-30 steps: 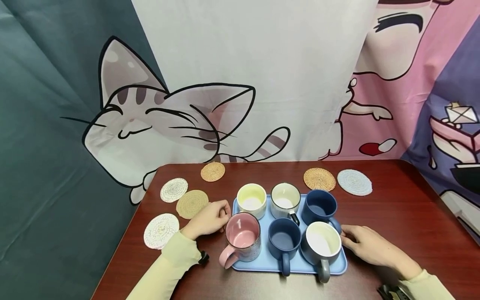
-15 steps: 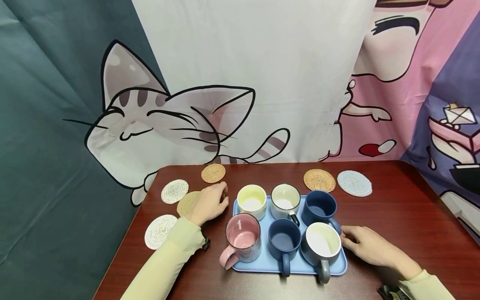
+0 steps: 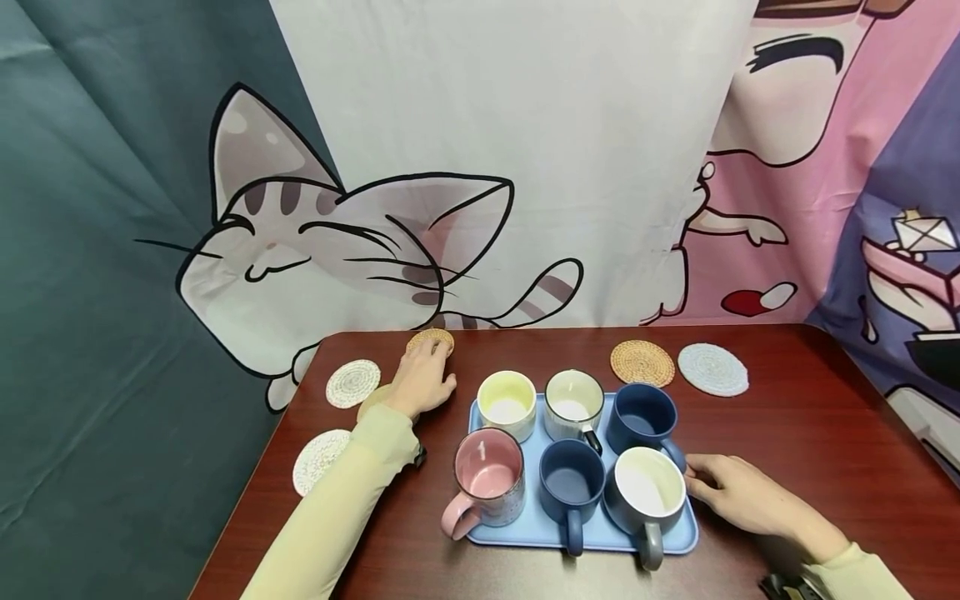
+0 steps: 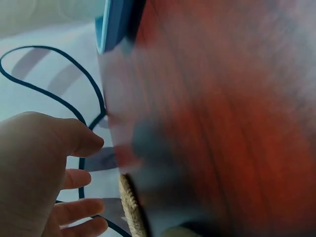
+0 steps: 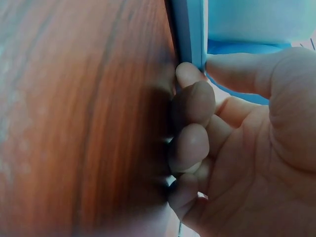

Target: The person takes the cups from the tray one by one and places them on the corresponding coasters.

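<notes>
My left hand [image 3: 418, 383] is stretched toward the far edge of the table, fingertips over a round tan woven coaster [image 3: 432, 332]. In the left wrist view its fingers and thumb are apart, and the woven coaster edge [image 4: 130, 205] stands just beyond the fingertips. My right hand [image 3: 738, 493] pinches the right rim of a light blue tray [image 3: 531, 504], thumb above and forefinger below in the right wrist view. On the tray stand a pink mug [image 3: 489, 467], a yellow-lined cup [image 3: 507, 404], a white mug [image 3: 573, 400], two blue mugs [image 3: 572, 479] and a grey mug [image 3: 647, 492].
A cream coaster [image 3: 352, 383], a beige one partly under the left wrist, and a white one [image 3: 318, 461] lie at left. Behind the tray at right are a tan coaster [image 3: 642, 363] and a pale blue coaster [image 3: 713, 370]. A printed curtain [image 3: 600, 167] hangs behind the table.
My left hand has moved from beside the tray's left edge, away and to the back, onto the far tan coaster, its fingers straightening. The right hand and tray have stayed put.
</notes>
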`<state>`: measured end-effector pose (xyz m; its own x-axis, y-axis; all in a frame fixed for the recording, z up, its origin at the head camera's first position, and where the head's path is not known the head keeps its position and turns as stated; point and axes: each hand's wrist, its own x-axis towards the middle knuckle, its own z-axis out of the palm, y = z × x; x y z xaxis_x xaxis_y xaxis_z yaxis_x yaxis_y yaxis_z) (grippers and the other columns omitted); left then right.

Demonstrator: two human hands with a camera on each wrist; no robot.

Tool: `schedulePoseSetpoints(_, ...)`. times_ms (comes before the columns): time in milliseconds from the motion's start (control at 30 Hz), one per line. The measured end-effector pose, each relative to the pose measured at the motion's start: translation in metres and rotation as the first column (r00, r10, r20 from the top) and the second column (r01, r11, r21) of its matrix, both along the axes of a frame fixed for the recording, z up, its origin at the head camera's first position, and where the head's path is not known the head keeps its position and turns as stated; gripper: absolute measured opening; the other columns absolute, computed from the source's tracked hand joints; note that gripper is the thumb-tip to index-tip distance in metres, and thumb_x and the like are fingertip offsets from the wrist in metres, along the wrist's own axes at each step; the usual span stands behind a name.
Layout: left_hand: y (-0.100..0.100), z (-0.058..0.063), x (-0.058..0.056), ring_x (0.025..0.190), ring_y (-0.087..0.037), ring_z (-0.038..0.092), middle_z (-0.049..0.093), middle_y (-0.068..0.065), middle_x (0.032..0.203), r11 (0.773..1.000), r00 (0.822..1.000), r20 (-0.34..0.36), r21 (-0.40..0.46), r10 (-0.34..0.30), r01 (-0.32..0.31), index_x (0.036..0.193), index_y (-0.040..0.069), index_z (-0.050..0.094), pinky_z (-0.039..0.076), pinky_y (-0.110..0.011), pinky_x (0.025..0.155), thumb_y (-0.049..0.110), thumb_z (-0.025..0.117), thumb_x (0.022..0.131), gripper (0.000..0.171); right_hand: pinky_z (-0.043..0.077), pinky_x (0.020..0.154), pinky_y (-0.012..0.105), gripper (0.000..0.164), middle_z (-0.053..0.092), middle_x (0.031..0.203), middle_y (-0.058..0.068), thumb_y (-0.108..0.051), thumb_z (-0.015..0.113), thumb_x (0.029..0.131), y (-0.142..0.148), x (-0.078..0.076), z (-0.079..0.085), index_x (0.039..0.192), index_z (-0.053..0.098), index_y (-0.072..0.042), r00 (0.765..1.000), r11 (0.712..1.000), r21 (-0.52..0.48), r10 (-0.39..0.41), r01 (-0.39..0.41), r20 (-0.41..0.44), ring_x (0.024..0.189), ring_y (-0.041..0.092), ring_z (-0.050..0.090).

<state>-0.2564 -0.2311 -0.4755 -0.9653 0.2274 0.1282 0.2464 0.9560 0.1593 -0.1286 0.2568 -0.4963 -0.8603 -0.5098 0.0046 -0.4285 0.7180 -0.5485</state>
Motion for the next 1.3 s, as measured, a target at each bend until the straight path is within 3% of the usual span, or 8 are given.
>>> schedulePoseSetpoints(267,-0.005,-0.002,-0.016,0.151,-0.046,0.033,0.034,-0.026,0.162,0.995,0.983,0.157,-0.019,0.100,-0.098,0.152,0.007,0.043,0.031,-0.067,0.118,0.030,0.059,0.099,0.060,0.029,0.058,0.020,0.029,0.033,0.067,-0.020,-0.021,0.066,0.101,0.000,0.000,0.000,0.077,0.051,-0.028,1.000,1.000,-0.013,0.000,0.000,0.010,0.062,-0.007,0.036)
schedulePoseSetpoints(467,-0.010,-0.008,-0.021,0.155,-0.046,0.026,0.028,-0.028,0.165,0.993,0.969,0.218,-0.034,0.114,-0.110,0.156,0.006,0.040,0.037,-0.063,0.118,0.030,0.057,0.102,0.061,0.029,0.059,0.020,0.028,0.034,0.067,-0.020,-0.022,0.065,0.102,0.001,0.000,-0.001,0.078,0.052,-0.028,1.000,1.000,-0.018,0.010,-0.009,0.026,0.063,-0.007,0.037)
schedulePoseSetpoints(800,-0.006,-0.010,-0.016,0.153,-0.047,0.029,0.035,-0.029,0.161,0.998,0.979,0.197,-0.037,0.062,-0.056,0.153,0.006,0.046,0.034,-0.057,0.122,0.029,0.059,0.101,0.058,0.030,0.059,0.020,0.028,0.036,0.068,-0.020,-0.023,0.065,0.102,0.001,0.000,0.000,0.078,0.052,-0.028,0.999,1.000,-0.017,0.011,-0.011,0.030,0.063,-0.007,0.038)
schedulePoseSetpoints(1033,0.004,-0.008,-0.009,0.150,-0.045,0.036,0.041,-0.028,0.158,0.999,0.985,0.169,-0.031,-0.022,0.028,0.150,0.006,0.051,0.034,-0.053,0.123,0.017,0.054,0.101,0.050,0.030,0.060,0.021,0.027,0.037,0.069,-0.020,-0.021,0.066,0.101,0.001,0.000,-0.001,0.078,0.053,-0.029,1.000,1.000,-0.022,0.020,-0.019,0.010,0.065,-0.007,0.039)
schedulePoseSetpoints(1300,0.016,-0.005,-0.005,0.151,-0.042,0.039,0.042,-0.023,0.159,0.992,0.978,0.172,-0.037,-0.116,0.124,0.150,0.009,0.052,0.033,-0.050,0.125,0.006,0.050,0.098,0.051,0.029,0.058,0.020,0.029,0.034,0.068,-0.021,-0.020,0.065,0.101,0.001,-0.001,-0.001,0.077,0.051,-0.028,1.000,1.000,-0.024,0.020,-0.020,0.008,0.063,-0.007,0.036)
